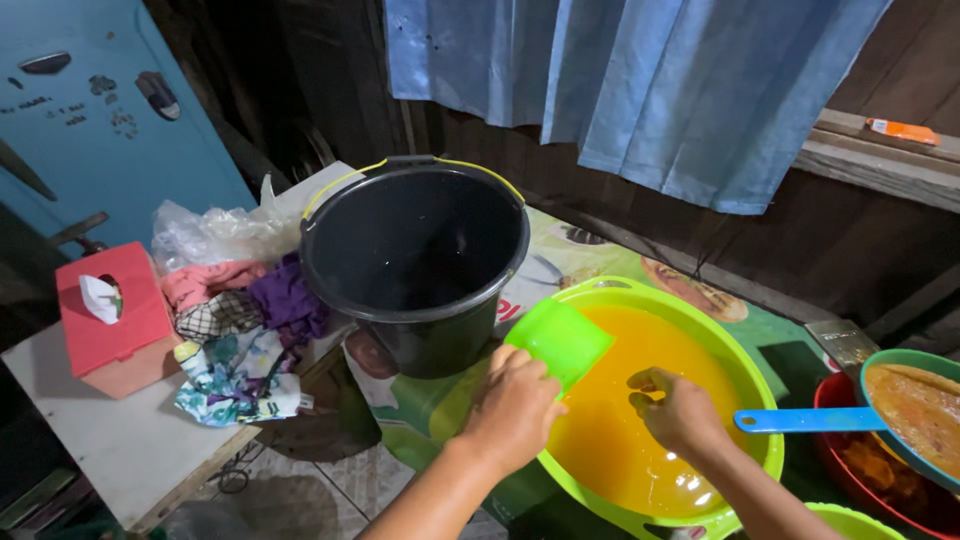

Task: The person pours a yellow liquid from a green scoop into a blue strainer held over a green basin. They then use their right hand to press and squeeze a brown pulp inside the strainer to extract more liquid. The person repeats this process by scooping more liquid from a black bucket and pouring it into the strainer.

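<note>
My left hand (515,405) is clamped on a small green scoop (558,342), fingers wrapped round its lower edge, holding it tilted at the near-left rim of the big green basin (765,455). The basin is full of orange liquid (625,400), and the scoop hangs just over it. My right hand (682,410) hovers above the liquid with the fingers curled loosely together, gripping nothing that I can make out; whether the fingertips touch the liquid I cannot tell. Just behind the scoop stands a black bucket (415,265) with a yellow handle, leaning a little toward the basin, on a printed green mat (590,255). At my right a blue-handled ladle (810,420) reaches in over the basin's far edge, its teal bowl holding brownish stuff above a red bowl (840,455). To the left a white bench (110,440) carries a pink tissue box (110,325) and a heap of coloured cloths (245,335). A blue curtain (640,70) hangs behind
</note>
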